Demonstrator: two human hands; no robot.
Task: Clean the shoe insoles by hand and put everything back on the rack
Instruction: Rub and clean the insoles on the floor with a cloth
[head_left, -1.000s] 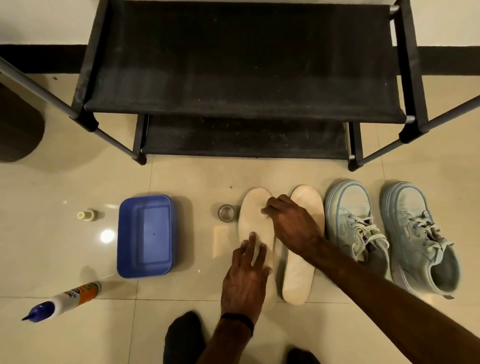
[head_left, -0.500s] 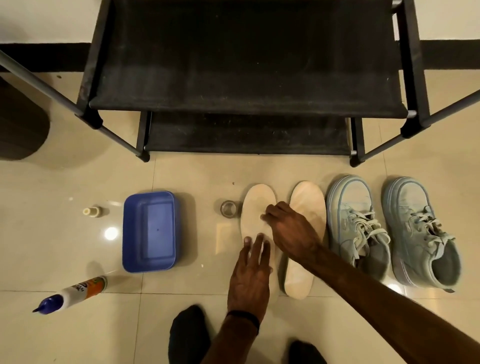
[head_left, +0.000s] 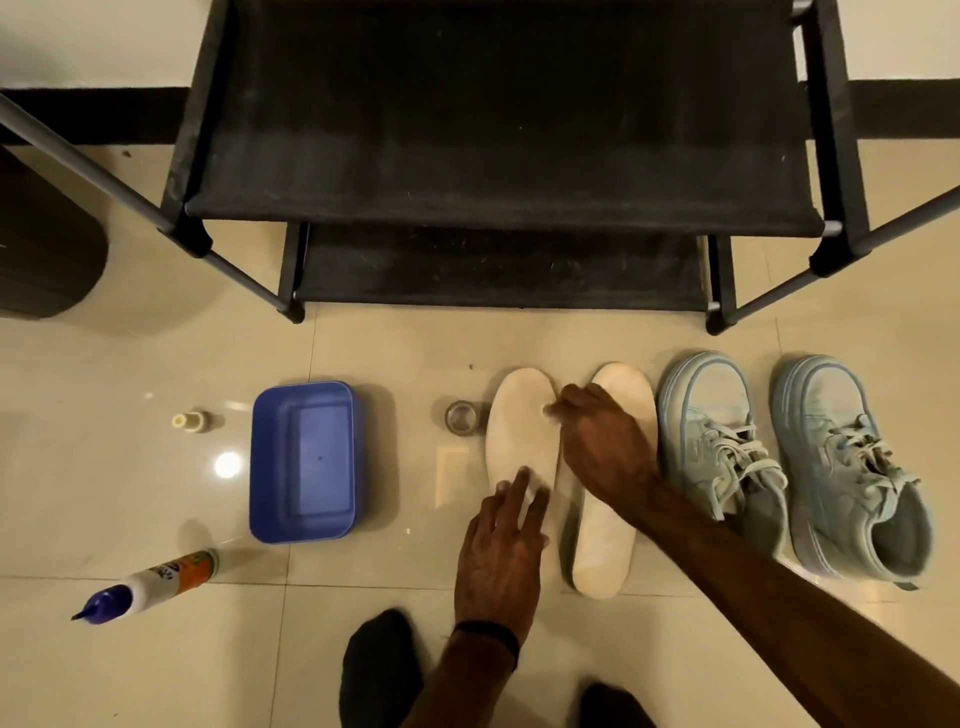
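Two cream insoles lie side by side on the tiled floor. My left hand (head_left: 501, 551) presses flat, fingers straight, on the heel half of the left insole (head_left: 519, 441). My right hand (head_left: 597, 447) reaches across the right insole (head_left: 605, 545). Its curled fingertips rest on the left insole's toe half and seem to pinch a small white wad (head_left: 547, 410). Two pale blue sneakers (head_left: 719, 441) (head_left: 852, 467) stand to the right of the insoles. The black shoe rack (head_left: 498, 171) stands behind them, with both shelves bare.
A blue plastic tub (head_left: 304, 462) sits left of the insoles, and a small glass (head_left: 461, 417) stands between them. Further left are a small cream cap (head_left: 189, 421) and a lying bottle with a blue nozzle (head_left: 150, 584). My black-socked feet (head_left: 382, 670) are at the bottom edge.
My right hand slid down the left insole, then back up toward its toe end. My left hand stayed pressed on the heel half.
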